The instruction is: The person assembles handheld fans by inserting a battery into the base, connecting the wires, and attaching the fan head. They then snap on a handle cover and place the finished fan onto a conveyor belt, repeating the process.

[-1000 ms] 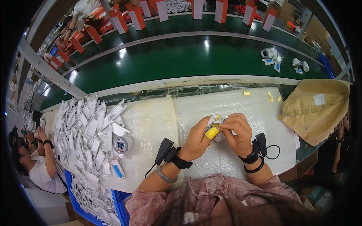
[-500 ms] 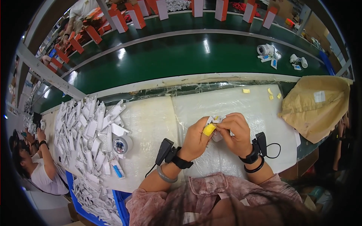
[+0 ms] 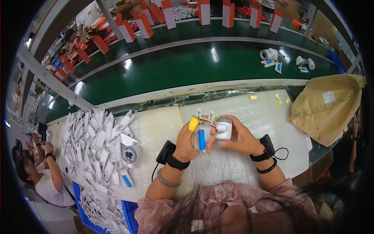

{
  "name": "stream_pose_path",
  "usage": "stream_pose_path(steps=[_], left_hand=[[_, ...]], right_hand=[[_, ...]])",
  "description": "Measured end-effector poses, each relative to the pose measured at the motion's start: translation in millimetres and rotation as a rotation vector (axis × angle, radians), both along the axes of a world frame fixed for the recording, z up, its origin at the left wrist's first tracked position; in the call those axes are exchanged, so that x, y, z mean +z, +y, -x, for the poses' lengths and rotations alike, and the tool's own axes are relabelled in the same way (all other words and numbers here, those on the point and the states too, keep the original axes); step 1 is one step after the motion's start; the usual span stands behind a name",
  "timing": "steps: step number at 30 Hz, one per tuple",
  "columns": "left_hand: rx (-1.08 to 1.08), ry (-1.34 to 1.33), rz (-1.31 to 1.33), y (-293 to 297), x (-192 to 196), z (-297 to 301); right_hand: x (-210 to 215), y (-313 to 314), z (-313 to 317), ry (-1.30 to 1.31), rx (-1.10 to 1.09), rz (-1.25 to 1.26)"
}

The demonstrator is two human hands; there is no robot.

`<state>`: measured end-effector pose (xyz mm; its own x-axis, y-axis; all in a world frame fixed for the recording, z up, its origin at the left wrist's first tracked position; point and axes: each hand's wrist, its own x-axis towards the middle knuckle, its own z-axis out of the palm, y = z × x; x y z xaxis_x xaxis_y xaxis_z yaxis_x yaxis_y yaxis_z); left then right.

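My left hand (image 3: 185, 143) is closed around a white plastic housing (image 3: 204, 128) with a blue cylindrical battery (image 3: 201, 139) lying in it. A yellow wrap (image 3: 193, 123) covers one of its fingertips, and thin wires run beside the battery. Just to the right, my right hand (image 3: 245, 140) grips a white rounded camera body (image 3: 224, 130) with a grey rim, its fingers behind and its thumb in front. Both parts are held close together above the padded work surface (image 3: 241, 171). Whether wires join them I cannot make out.
A heap of white plastic housings (image 3: 93, 136) lies left, above a blue bin (image 3: 87, 216) of more. Beside it sits a round camera part (image 3: 130, 154). Beyond runs a green conveyor (image 3: 163, 64) with camera assemblies (image 3: 269, 54). A brown paper bag (image 3: 329, 111) lies right.
My hands have drawn apart a little and turned the parts, so the blue battery and the white camera body now show. The orange-and-white boxes beyond the conveyor look slightly shifted as the view moved.
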<state>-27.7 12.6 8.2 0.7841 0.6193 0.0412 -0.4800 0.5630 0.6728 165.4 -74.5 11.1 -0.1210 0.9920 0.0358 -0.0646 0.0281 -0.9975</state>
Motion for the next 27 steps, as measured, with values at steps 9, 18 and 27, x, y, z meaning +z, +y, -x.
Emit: stream_pose_path(steps=[9,18,27], left_hand=[[0.069,0.235,-0.180,6.5,-2.2,-2.7],[-0.189,0.506,-0.384,-4.3,3.9,-13.0],[-0.374,0.612,-0.465,-11.2,4.3,-17.3]], right_hand=[[-2.7,3.5,-18.3,0.104,-0.329,-0.061],[2.0,4.0,-40.9,0.138,-0.431,-0.229],[4.0,-1.3,-46.4,0.062,-0.213,-0.117]])
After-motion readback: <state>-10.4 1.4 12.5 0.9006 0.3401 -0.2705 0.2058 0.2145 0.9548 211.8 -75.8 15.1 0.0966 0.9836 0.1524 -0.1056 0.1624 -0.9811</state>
